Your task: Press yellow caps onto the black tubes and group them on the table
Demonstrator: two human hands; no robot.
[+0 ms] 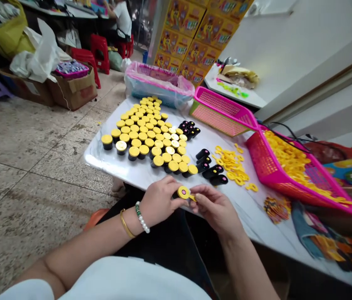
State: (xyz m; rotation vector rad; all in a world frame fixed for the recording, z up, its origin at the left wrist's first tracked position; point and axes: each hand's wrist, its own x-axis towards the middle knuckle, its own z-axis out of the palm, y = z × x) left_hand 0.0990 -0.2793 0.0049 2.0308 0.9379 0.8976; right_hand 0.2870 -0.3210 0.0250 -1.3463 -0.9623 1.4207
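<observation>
Over the table's near edge, my left hand [158,201] is closed round a small black cylinder, mostly hidden by the fingers. On its end sits a yellow ring with a tab [183,192], a pink dot showing in its middle. My right hand [221,210] pinches the tab between thumb and fingertips. Just beyond stand many black cylinders with yellow tops [143,136], grouped upright. Several black cylinders with pink dots [218,180] lie to the right of them, and more are bunched farther back [189,130]. Loose yellow tabbed rings [232,163] lie beside these.
On the right, a pink basket [265,162] holds many yellow rings. Behind are another pink basket [225,110] and a plastic-lined basket [160,85]. Printed yellow cartons [183,39] are stacked beyond. A person [122,21] sits far back near red stools [100,52].
</observation>
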